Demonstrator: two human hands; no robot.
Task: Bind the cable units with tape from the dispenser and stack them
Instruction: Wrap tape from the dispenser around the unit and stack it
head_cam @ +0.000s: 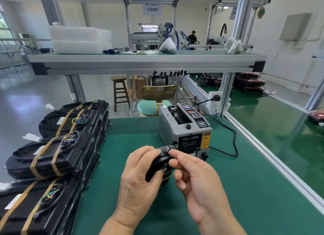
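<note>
— Both hands work close in: left hand curled round the black cable unit, right hand pinching a dark tape strip at its top, just before the dispenser.
— Risk?
— Pressed crooked, the tape could crease or cling to fingers, and a loose binding might slip on the stacks at left.

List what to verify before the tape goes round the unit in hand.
1. Left hand grips unit: ok.
2. Right hand pinches tape at the unit's top end: ok.
3. Tape free of dispenser: cannot tell.
4. Plug in socket: ok.
5. Stacks at left bound and upright: ok.
</note>
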